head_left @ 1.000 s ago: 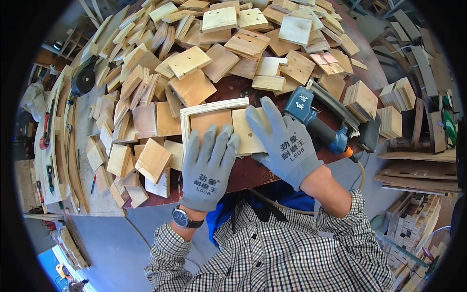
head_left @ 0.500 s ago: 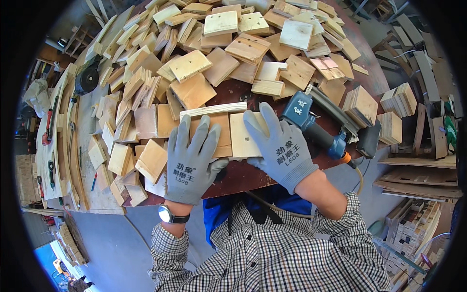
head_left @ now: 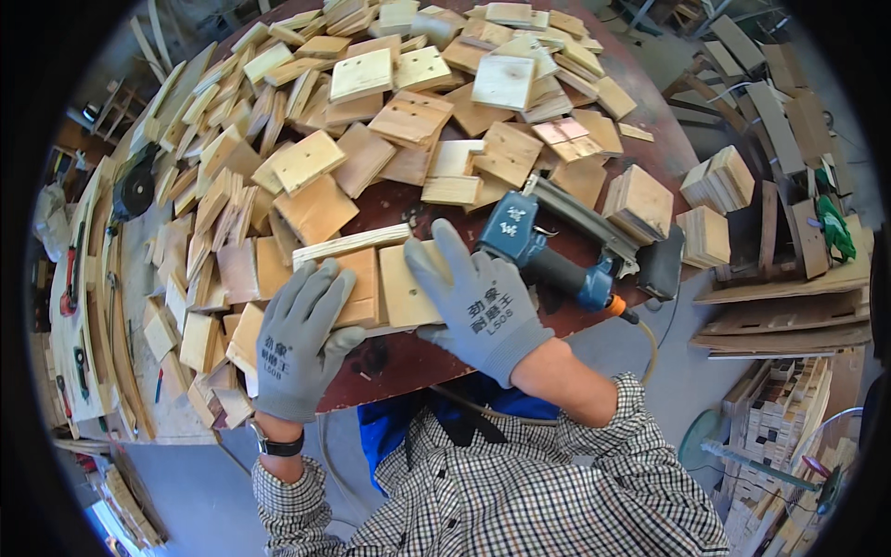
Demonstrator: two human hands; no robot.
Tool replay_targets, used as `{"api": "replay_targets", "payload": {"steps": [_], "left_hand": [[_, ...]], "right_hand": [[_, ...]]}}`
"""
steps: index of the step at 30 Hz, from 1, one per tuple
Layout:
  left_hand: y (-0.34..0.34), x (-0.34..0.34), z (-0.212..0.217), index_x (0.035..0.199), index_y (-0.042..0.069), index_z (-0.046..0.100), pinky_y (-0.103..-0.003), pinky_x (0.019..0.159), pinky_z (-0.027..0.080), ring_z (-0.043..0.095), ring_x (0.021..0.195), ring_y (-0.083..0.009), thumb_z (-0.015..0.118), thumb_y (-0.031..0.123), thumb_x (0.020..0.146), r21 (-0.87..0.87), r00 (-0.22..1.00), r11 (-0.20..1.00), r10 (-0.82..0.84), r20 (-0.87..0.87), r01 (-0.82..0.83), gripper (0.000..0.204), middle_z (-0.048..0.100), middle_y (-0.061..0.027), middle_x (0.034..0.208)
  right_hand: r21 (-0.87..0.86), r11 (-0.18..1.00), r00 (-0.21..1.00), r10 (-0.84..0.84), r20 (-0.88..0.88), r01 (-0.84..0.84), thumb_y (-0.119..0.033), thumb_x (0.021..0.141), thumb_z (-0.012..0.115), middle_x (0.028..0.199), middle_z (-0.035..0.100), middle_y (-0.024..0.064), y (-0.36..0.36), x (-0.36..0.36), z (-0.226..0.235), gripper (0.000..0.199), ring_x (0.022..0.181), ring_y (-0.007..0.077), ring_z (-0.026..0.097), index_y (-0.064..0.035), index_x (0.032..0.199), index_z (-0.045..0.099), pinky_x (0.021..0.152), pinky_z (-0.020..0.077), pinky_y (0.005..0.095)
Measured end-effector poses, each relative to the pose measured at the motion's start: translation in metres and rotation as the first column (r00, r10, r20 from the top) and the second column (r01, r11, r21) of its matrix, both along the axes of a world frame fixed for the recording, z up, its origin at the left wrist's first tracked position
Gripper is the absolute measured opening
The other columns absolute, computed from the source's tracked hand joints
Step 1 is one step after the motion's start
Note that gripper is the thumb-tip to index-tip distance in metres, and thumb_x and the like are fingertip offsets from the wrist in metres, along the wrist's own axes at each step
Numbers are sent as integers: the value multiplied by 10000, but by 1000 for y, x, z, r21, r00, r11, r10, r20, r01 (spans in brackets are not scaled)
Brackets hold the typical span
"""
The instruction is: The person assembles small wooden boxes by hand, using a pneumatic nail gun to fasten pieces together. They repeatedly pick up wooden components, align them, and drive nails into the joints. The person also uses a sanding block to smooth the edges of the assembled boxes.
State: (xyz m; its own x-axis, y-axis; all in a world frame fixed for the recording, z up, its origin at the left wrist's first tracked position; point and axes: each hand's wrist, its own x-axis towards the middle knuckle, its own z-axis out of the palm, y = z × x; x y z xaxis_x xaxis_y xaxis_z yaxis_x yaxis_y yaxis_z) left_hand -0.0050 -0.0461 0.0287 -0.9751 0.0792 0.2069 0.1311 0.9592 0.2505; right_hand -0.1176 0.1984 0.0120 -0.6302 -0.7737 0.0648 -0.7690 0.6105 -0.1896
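Observation:
Two square wooden blocks lie side by side at the table's near edge, a reddish-brown one (head_left: 363,290) on the left and a pale one (head_left: 405,295) on the right. Along their far side runs a thin pale wooden strip (head_left: 353,244). My left hand (head_left: 299,339), in a grey glove, grips the left end, fingers over the brown block and thumb at its near side. The right end is held by my right hand (head_left: 481,302), gloved alike, with fingers across the pale block. A blue nail gun (head_left: 548,252) rests just beyond my right hand.
A large heap of wooden blocks (head_left: 408,116) covers the far and left table. Stacked blocks (head_left: 639,206) stand at the right. Hand tools, including a red-handled one (head_left: 70,281), and a black tape reel (head_left: 136,184) lie at the left. An air hose (head_left: 652,348) trails from the nail gun.
The whole view has shifted, so the table things appear farther left. My left hand's fingers have drawn from the top toward the left end of the blocks. My right hand keeps its grip.

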Motion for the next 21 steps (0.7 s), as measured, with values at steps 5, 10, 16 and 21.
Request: {"api": "replay_targets", "payload": {"steps": [5,10,16,21], "left_hand": [[4,-1,-6,1399,44,642,-512,1075,516,648,1262,-414,576,555,1021,-217,991,976,-26,-131,-3,640,695,-177,1342],[-1,23,-5,1363,-52,641,-390,841,589,745,943,-314,554,459,1113,191,926,959,257,-276,-210,576,772,-174,1097],[13,53,-28,1146,-48,642,-332,830,489,501,848,-152,469,482,1151,769,364,475,869,-335,-428,558,591,-59,949],[-10,107,-65,1108,-47,617,-381,861,529,521,763,-243,533,187,1090,216,489,737,608,-625,-640,250,574,-104,909]], "right_hand": [[29,1000,996,4,90,-7,-517,848,821,1615,391,263,3,-4,12,955,1007,334,653,-154,1632,414,925,531,470],[-38,999,999,19,47,-18,-498,817,831,1590,420,255,4,-5,8,964,1040,367,662,-152,1620,426,933,532,482],[-93,995,998,26,66,-20,-450,757,885,1582,425,249,0,-3,-7,1011,1114,374,647,-134,1609,441,980,523,476],[-71,997,996,14,89,-8,-515,786,841,1611,402,250,11,-2,19,982,1132,374,644,-116,1597,456,972,521,484]]}}
